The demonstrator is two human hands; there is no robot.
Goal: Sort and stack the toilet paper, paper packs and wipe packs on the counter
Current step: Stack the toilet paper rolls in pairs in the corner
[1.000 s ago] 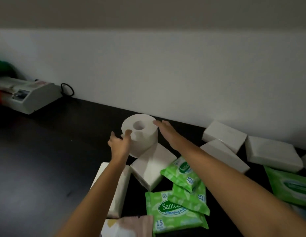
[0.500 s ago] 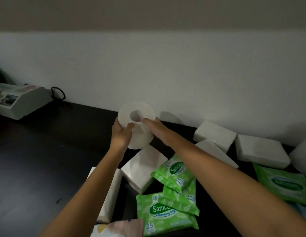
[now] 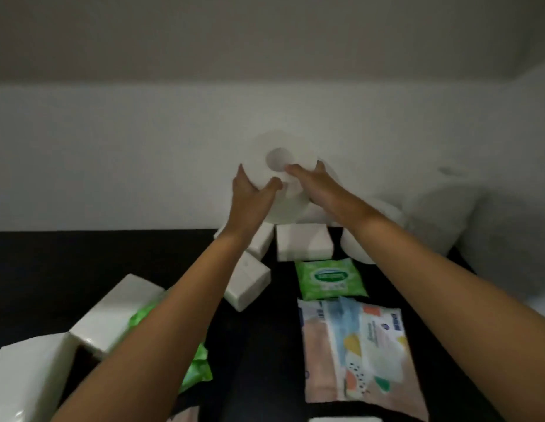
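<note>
**Held item:** white toilet paper roll point(image 3: 291, 205), lifted clear of the black counter point(image 3: 82, 269). It is in the air in front of the white wall point(image 3: 113, 147) on the far side, about mid-scene, and sits between the two hands.

**Axis:** the hollow core faces the camera and somewhat upward. The roll's axis is therefore tilted off upright, with the top end leaning toward the person. The edges are blurred, so the exact tilt is not readable.

**Left hand** point(image 3: 250, 196): curled round the roll's left flank, thumb across the near side.

**Right hand** point(image 3: 318, 185): grips the right flank, one fingertip lying on the end face just beside the core hole.

**Arms:** both are stretched forward, nearly straight, and converge on the roll.

**Key relation:** the other white rolls point(image 3: 358, 245) are on the counter, lower than the held one and to its right, close to the wall. The nearest shows under the right forearm. Farther right the white shapes are too blurred to count. The right hand is the nearer one to that group.

**Judgement:** placing the roll with them calls for a move right and down, with the axis brought upright so the end face lands flat.

**Below the roll:**
- White rectangular paper packs point(image 3: 304, 242) lie just beneath it.
- A green wipe pack point(image 3: 326, 278) lies just nearer than those.
- A pastel-printed wipe pack point(image 3: 356, 354) lies nearer again.
- Larger white packs point(image 3: 116, 312) lie near left, beside the left forearm.

**Risk, as judged:** a tilted landing could let the roll tip or run along the counter.
</note>
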